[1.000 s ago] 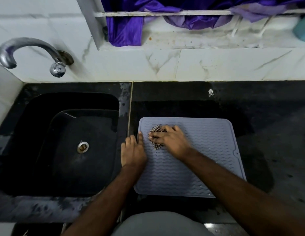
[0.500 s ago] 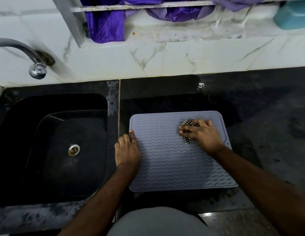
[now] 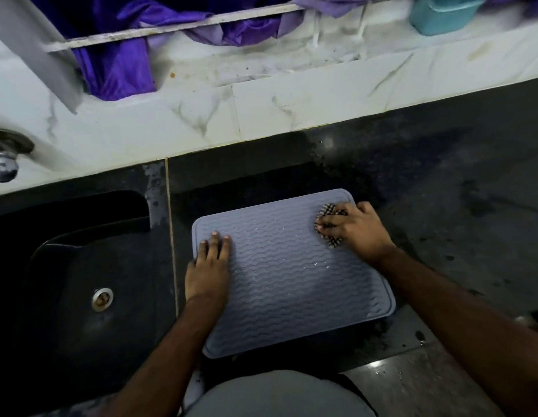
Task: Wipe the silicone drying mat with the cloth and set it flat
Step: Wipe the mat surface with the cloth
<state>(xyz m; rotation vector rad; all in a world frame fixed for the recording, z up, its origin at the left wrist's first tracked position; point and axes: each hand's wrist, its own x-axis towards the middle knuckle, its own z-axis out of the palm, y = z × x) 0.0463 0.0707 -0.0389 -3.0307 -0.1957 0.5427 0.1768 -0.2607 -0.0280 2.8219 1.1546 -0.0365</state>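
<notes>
left hand [image 3: 208, 273] flat, pinning mat [image 3: 288, 275] near sink [image 3: 81, 281]; right hand [image 3: 351, 228] grips cloth [image 3: 327, 225], wiping mat's far corner

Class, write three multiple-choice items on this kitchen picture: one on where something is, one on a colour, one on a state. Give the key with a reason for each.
1. Where is the cloth?
A. In the sink
B. On the mat's far right corner
C. On the window ledge

2. What colour is the mat?
A. Grey-blue
B. Red
C. Yellow

3. How does the left hand lie?
A. Closed in a fist
B. Lifted off the mat
C. Flat, fingers straight on the mat

Key: 1 B, the right hand presses it there. 2 A, its wavy surface is grey-blue. 3 C, it rests along the mat's left edge.
</notes>
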